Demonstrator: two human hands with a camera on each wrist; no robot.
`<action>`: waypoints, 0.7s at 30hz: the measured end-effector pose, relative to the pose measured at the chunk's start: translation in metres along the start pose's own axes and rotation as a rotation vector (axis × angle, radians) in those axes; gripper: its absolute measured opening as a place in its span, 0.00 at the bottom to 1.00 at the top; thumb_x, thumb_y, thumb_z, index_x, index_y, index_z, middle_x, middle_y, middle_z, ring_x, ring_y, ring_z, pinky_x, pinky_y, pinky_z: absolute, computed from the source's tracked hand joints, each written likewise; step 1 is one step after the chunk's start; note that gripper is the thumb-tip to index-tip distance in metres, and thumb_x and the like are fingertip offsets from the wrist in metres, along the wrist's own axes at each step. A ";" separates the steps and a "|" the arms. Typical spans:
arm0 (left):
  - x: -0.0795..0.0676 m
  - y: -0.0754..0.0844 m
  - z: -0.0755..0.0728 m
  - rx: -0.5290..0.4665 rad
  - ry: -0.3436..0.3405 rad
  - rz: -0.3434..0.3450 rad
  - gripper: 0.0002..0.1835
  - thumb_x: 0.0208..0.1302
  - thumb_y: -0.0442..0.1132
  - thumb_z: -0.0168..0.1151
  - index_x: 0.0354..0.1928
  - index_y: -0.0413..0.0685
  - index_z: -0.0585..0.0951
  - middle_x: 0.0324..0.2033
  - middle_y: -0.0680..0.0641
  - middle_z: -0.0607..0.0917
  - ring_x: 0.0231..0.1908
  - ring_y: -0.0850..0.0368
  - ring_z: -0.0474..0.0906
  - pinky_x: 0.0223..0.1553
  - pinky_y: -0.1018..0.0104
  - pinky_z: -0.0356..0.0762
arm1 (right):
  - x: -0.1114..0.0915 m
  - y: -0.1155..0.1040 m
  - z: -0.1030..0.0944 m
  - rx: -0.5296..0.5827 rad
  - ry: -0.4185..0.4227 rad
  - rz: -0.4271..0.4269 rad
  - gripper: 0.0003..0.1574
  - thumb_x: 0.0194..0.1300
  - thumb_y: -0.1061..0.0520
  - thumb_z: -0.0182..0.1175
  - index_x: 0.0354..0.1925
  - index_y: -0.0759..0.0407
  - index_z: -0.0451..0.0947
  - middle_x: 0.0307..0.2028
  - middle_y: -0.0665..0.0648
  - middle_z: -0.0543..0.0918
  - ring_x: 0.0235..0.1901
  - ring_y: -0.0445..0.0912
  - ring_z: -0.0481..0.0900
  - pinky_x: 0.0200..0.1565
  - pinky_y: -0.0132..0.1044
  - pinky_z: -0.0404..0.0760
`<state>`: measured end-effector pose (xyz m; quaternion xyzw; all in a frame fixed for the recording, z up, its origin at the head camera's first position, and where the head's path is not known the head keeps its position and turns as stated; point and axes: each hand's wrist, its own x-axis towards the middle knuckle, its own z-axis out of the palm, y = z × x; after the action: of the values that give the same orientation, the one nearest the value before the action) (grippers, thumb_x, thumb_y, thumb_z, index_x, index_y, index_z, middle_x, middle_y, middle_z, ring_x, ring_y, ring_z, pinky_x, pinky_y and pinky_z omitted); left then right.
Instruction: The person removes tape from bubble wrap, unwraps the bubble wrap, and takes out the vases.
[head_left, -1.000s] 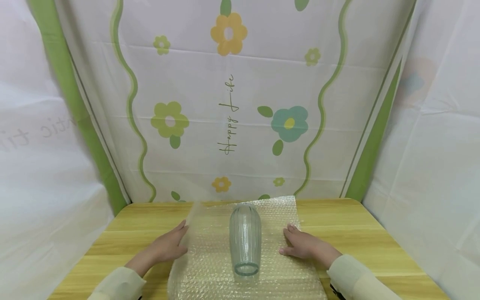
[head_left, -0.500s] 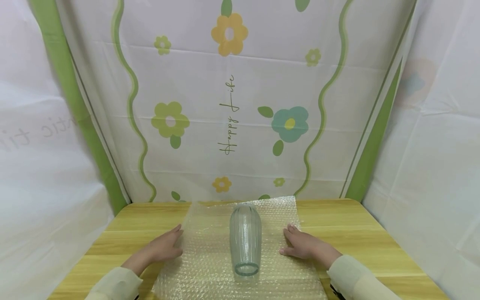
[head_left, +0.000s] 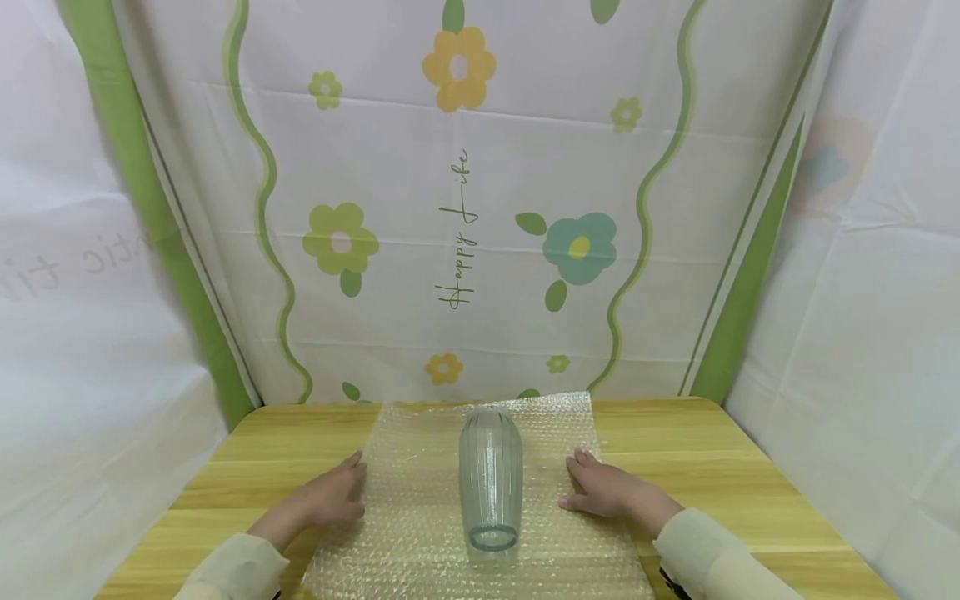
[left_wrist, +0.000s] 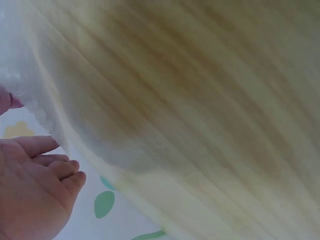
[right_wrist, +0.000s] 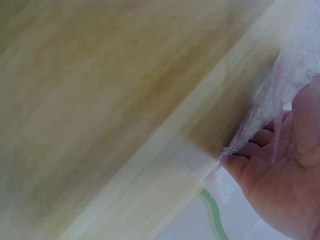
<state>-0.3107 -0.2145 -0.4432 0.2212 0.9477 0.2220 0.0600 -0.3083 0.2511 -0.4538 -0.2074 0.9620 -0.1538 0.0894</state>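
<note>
A ribbed clear glass vase [head_left: 491,475] lies on its side on a sheet of bubble wrap [head_left: 420,533], its narrower round end facing me. At the sheet's left edge is my left hand [head_left: 326,497], its fingers extended and thumb near the plastic. In the left wrist view the palm of the left hand [left_wrist: 37,185] shows beside the wrap's edge, fingers loosely bent. My right hand [head_left: 603,489] rests at the sheet's right edge with fingers spread. The right wrist view has the wrap's edge passing by the fingers of the right hand [right_wrist: 285,175]. Neither hand touches the vase.
A wooden table [head_left: 720,483] carries the sheet, with bare wood on both sides. Behind it hangs a white curtain [head_left: 390,167] with flowers, and white cloth panels [head_left: 870,333] enclose the sides.
The bubble wrap's left side, raised and curled inward earlier, has gone down and spread left. My left hand shifted slightly left with it. The right hand and vase stayed put.
</note>
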 end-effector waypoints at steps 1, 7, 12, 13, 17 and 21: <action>0.000 0.000 0.001 0.009 0.004 0.010 0.39 0.49 0.32 0.65 0.62 0.18 0.64 0.67 0.20 0.52 0.65 0.24 0.53 0.63 0.36 0.55 | 0.000 0.000 0.000 0.006 -0.003 0.001 0.54 0.66 0.35 0.57 0.69 0.75 0.57 0.70 0.77 0.51 0.70 0.65 0.49 0.68 0.56 0.52; 0.001 0.000 0.005 0.102 0.031 0.053 0.41 0.45 0.33 0.66 0.64 0.24 0.66 0.68 0.23 0.54 0.68 0.27 0.49 0.66 0.37 0.50 | -0.001 -0.001 -0.001 0.012 -0.007 0.002 0.53 0.66 0.35 0.57 0.69 0.74 0.56 0.70 0.77 0.51 0.71 0.65 0.49 0.68 0.56 0.52; 0.002 0.003 0.007 0.101 0.002 0.084 0.41 0.45 0.30 0.63 0.66 0.26 0.65 0.69 0.26 0.54 0.69 0.29 0.48 0.66 0.38 0.49 | -0.002 -0.001 -0.001 0.013 -0.008 0.001 0.53 0.66 0.36 0.57 0.69 0.75 0.57 0.70 0.77 0.51 0.70 0.66 0.49 0.68 0.56 0.52; 0.002 0.004 0.007 0.095 -0.007 0.086 0.41 0.45 0.29 0.63 0.67 0.27 0.64 0.70 0.26 0.54 0.69 0.30 0.48 0.66 0.38 0.48 | -0.002 -0.001 -0.001 0.015 -0.010 0.003 0.53 0.66 0.36 0.57 0.69 0.75 0.57 0.70 0.77 0.51 0.71 0.66 0.49 0.68 0.56 0.52; 0.003 0.008 0.010 0.091 -0.038 0.077 0.40 0.47 0.28 0.62 0.67 0.27 0.63 0.69 0.28 0.56 0.69 0.31 0.50 0.67 0.39 0.49 | -0.002 -0.001 -0.001 0.020 -0.017 0.008 0.53 0.66 0.36 0.57 0.69 0.74 0.57 0.70 0.76 0.51 0.71 0.65 0.49 0.68 0.57 0.53; 0.005 0.010 0.013 0.087 -0.069 0.068 0.36 0.56 0.31 0.58 0.67 0.25 0.62 0.69 0.27 0.57 0.69 0.31 0.52 0.67 0.40 0.50 | -0.001 -0.001 -0.001 0.015 -0.015 0.004 0.53 0.66 0.36 0.57 0.69 0.74 0.57 0.70 0.76 0.52 0.70 0.65 0.49 0.68 0.57 0.53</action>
<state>-0.3079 -0.1991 -0.4501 0.2631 0.9459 0.1745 0.0754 -0.3070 0.2510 -0.4522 -0.2057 0.9605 -0.1593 0.0986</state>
